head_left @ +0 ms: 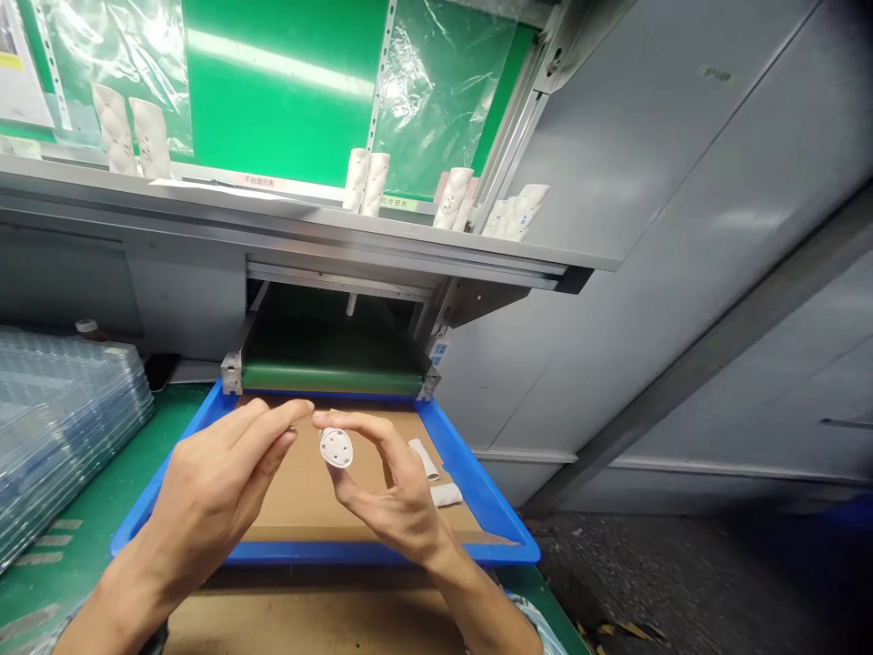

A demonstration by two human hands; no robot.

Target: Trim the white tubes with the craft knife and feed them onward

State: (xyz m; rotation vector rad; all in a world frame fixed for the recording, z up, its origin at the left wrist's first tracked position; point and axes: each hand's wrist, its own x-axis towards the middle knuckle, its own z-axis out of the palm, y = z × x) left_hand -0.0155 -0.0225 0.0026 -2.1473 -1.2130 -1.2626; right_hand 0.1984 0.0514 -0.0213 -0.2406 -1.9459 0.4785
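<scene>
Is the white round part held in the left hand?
No, the right hand pinches the white plastic part, while the left hand is beside it.

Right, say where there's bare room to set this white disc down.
Bare cardboard lies in the blue tray between the left hand and the right hand holding the white disc. Green mat shows between the tray and the clear plastic stack. Crowded right of that hand, by two white pieces.

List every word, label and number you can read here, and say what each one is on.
"不良履历表" in red on a white label below the green board; a green label ends "报告", its start blurred; the paper sheet, blue stickers and grey-panel tag are too small to read.
</scene>
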